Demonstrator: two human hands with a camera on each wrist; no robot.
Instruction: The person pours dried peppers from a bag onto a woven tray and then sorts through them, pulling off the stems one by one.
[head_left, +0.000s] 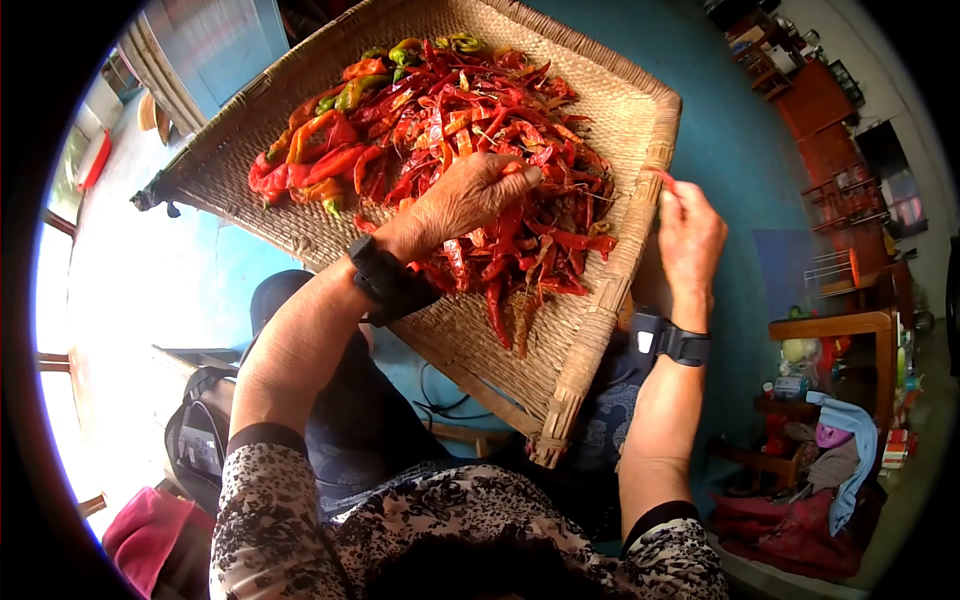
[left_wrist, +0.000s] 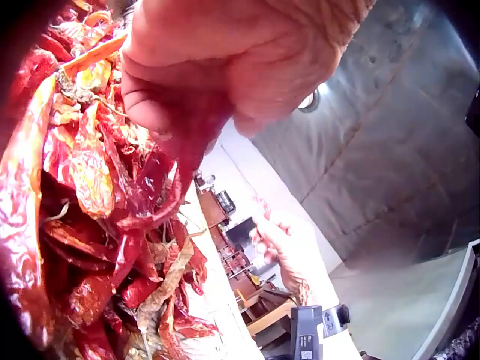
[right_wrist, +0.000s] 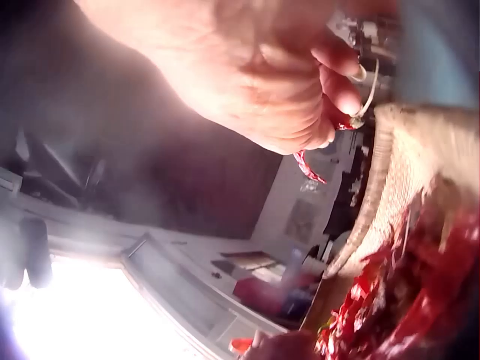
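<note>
A slender, dried red chilli with a pale stem (right_wrist: 307,166) pokes out from the pinching fingers of the right hand (head_left: 692,235), just beside the rim of a tan woven tray (head_left: 612,92) heaped with glossy red chillies (head_left: 505,130). Print on the dark grey wrist camera (left_wrist: 305,328) is too small to read. Over the heap, the left hand (head_left: 465,200) curls round what seems a dark red chilli (left_wrist: 178,180), partly hidden.

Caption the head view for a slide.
Chilies heaped in a woven tray, left grip over them, right grip pinching a chili near the rim.
</note>
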